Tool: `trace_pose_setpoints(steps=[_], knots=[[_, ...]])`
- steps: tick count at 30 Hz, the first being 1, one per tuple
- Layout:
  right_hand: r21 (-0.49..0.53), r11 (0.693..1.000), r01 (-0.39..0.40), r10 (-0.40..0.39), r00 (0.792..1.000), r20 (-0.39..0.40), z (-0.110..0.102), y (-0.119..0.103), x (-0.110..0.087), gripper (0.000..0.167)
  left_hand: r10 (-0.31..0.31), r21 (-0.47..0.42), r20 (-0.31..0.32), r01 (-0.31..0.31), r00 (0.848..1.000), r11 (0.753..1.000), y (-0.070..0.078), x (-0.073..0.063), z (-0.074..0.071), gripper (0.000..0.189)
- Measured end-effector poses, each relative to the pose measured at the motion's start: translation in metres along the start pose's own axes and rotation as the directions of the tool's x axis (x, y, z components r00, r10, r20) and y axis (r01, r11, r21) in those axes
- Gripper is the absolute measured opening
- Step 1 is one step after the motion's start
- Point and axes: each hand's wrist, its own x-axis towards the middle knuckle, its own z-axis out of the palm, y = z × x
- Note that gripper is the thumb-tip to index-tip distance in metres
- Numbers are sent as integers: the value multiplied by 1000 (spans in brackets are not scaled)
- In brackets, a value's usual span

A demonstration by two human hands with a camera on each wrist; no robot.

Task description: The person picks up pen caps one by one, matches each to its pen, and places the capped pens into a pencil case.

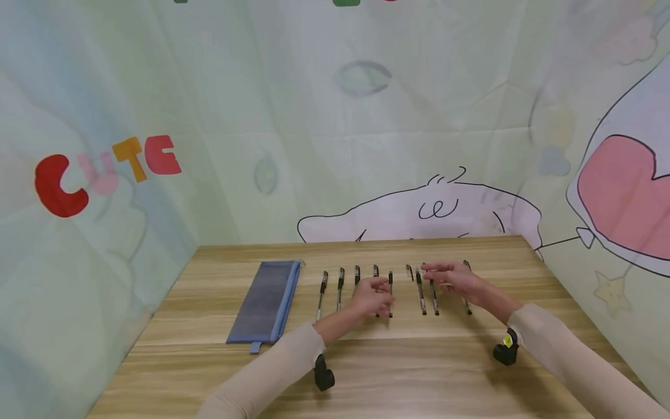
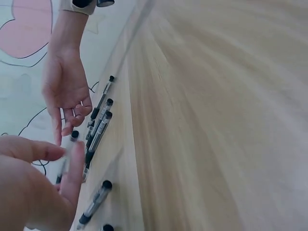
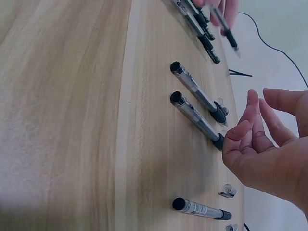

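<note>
So my left hand point(image 1: 373, 295) is pinching a pen point(image 1: 390, 279) well right of the zip pouch point(image 1: 263, 302); my right hand point(image 1: 452, 278), even farther right of it, is loosely bent, gripping nothing, near two pens point(image 1: 421, 297).

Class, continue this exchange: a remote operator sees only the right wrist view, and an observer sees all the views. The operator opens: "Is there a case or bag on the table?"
Observer: Yes, a blue pouch lies flat, to the left of the pens.
Operator: Which way does its tab point?
Observer: Towards the person; it sticks out at the near end.
Operator: What covers the forearm behind the right hand?
Observer: A beige sleeve.
</note>
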Motion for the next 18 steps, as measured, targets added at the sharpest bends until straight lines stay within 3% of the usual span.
trace_pose_setpoints(steps=[4,11,18], knots=[[-20,1000,0,0,1000,4,1,-1,2,47,-30,-78,15,31,999,996,0,-8,-14,58],[-103,995,5,-6,1000,-11,-1,-4,3,46,-16,-91,59,22,998,996,0,-17,-37,54],[-171,985,34,-43,998,-50,1,-6,9,47,-11,-113,104,23,994,993,-5,-19,-45,54]])
